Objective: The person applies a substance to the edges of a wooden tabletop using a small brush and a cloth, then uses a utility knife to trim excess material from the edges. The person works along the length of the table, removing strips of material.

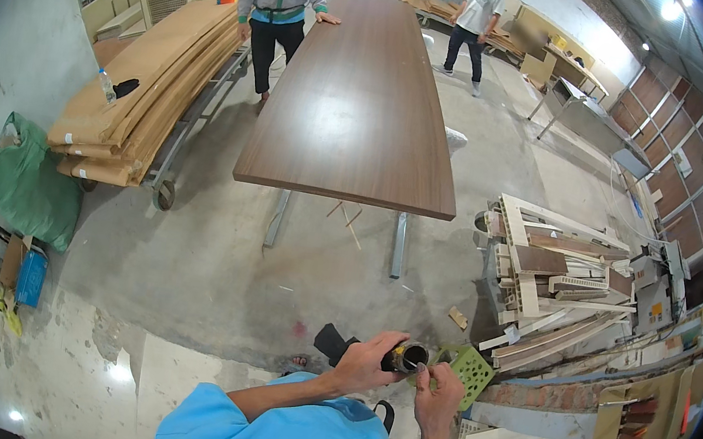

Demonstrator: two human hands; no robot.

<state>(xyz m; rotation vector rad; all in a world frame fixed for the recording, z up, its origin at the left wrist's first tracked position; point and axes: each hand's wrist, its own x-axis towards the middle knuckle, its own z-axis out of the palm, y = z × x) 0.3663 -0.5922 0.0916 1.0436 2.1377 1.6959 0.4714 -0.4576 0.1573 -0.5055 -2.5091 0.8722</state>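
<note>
My left hand point(365, 362) grips a black power tool point(334, 343) with a round metal muzzle point(414, 356) pointing right. My right hand point(438, 390) is at that muzzle, its fingertips pinching something small and thin against the opening; what it is cannot be made out. Both forearms come up from the lower edge in light blue sleeves. A green perforated plastic piece point(471, 370) lies just beyond my right hand.
A long brown wooden tabletop point(357, 106) on metal legs stands ahead. One person leans a hand on its far end, another stands further back. A cart of tan boards point(148, 89) is at left, a green sack point(27, 184) beside it, and piled offcuts point(555, 280) at right.
</note>
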